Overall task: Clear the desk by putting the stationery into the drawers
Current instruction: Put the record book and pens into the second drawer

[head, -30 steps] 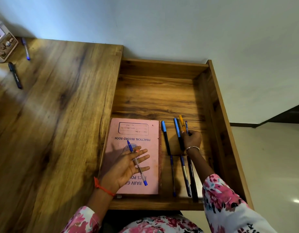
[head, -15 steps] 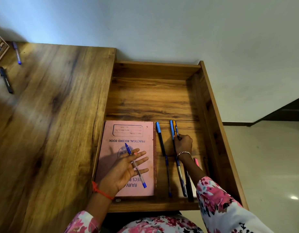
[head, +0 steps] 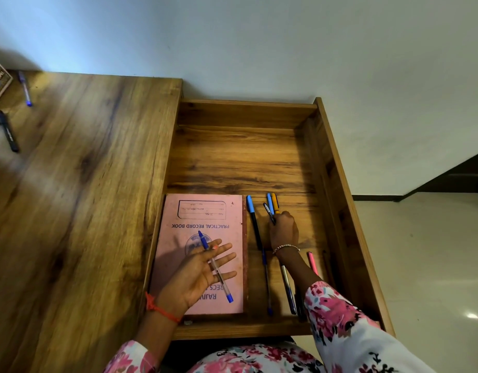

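Since half a second back, your right hand (head: 284, 231) has slid slightly toward the left wall of the open wooden drawer (head: 246, 114), and a dark-capped pen (head: 269, 214) now tilts out of its curled fingers — grasped. A light-blue-capped pen (head: 270, 201) and an orange-capped pen (head: 275, 201) show just past the knuckles; can't tell if they're held too. Your left hand (head: 197, 275) hovers over the pink practical record book (head: 202, 211) by the drawer's left wall, fingers straight, a clear ballpoint with blue cap (head: 215, 267) lying across them — carried, not clenched. A black marker (head: 7, 130) and a blue pen (head: 25, 88) lie at the wooden desk's (head: 84, 184) far-left corner.
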Motion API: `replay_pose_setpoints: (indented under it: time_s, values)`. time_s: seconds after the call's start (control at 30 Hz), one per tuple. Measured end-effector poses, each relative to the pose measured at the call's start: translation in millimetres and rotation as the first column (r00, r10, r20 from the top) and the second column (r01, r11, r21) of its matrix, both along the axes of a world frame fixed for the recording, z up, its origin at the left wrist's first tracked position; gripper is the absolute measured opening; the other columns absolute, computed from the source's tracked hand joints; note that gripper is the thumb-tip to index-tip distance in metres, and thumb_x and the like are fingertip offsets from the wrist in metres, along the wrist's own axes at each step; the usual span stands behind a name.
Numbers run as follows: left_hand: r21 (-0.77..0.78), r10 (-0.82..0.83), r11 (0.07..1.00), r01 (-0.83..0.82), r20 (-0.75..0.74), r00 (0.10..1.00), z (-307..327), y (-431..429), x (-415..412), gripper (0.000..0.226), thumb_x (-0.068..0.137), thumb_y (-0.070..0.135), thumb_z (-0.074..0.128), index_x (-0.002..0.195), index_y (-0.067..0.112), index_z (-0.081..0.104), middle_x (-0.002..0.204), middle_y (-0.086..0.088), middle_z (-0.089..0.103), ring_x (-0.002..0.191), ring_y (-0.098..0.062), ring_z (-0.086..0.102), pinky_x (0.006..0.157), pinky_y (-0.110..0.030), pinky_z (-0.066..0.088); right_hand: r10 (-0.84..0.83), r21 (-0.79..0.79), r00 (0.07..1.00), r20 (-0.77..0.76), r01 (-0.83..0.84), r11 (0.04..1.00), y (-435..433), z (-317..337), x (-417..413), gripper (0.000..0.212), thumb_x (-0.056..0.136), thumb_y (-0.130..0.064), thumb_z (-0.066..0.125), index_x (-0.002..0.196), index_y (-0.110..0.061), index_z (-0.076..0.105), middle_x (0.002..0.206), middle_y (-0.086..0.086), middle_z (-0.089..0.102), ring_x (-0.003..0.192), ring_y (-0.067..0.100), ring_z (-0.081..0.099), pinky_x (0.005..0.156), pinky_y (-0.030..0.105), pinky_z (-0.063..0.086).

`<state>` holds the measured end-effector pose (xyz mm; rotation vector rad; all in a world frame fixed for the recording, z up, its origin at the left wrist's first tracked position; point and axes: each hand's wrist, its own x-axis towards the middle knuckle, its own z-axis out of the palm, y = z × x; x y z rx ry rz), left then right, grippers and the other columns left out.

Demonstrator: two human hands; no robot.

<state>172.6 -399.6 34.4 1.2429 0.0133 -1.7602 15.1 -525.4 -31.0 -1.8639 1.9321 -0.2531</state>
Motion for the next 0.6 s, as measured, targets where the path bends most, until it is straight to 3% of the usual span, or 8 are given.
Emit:
replay_pose_setpoints:
  time_s: [0.17,0.37,0.47,0.6]
  values:
    - [-0.005,0.003,1.000,-0.003,0.001,1.000,0,4,1,0.028,0.096,0.008,0.038,0.123,0.007,0.048,0.121,-0.014,0.059,0.102,-0.028,0.061,0.068,-0.046,0.057,0.028,0.006,0.998,-0.060,-0.027,1.000,-1,-1,4,0.025,0.093,-0.009,0.045,0.108,0.001,0.062,0.106,0.018,0.062,0.097,0.030,0.061,0.077,0.033,0.048]
    - [0.000,0.006,1.000,-0.006,-0.001,1.000,1,5,0,0.027,0.096,0.007,0.038,0.121,0.008,0.049,0.117,-0.013,0.061,0.102,-0.028,0.061,0.066,-0.046,0.058,0.077,-0.011,0.996,0.044,-0.076,0.997,8,-6,6,0.020,0.090,-0.010,0.052,0.102,0.001,0.065,0.104,0.018,0.062,0.092,0.029,0.061,0.069,0.026,0.042]
    - [0.001,0.006,1.000,-0.006,-0.003,1.000,1,6,1,0.027,0.096,0.007,0.038,0.120,0.008,0.049,0.118,-0.013,0.060,0.102,-0.028,0.061,0.066,-0.045,0.058,0.069,-0.017,0.995,0.076,-0.068,0.998,5,-6,5,0.022,0.090,-0.012,0.053,0.102,0.001,0.065,0.105,0.019,0.061,0.094,0.030,0.060,0.074,0.031,0.046]
    - [0.002,0.011,1.000,-0.011,-0.008,1.000,2,5,1,0.028,0.096,0.007,0.038,0.122,0.007,0.048,0.118,-0.013,0.061,0.102,-0.029,0.061,0.068,-0.046,0.057,-0.039,-0.044,0.985,0.169,0.047,0.998,-4,-2,-4,0.023,0.088,-0.015,0.058,0.098,0.004,0.066,0.100,0.023,0.061,0.090,0.033,0.058,0.065,0.025,0.034]
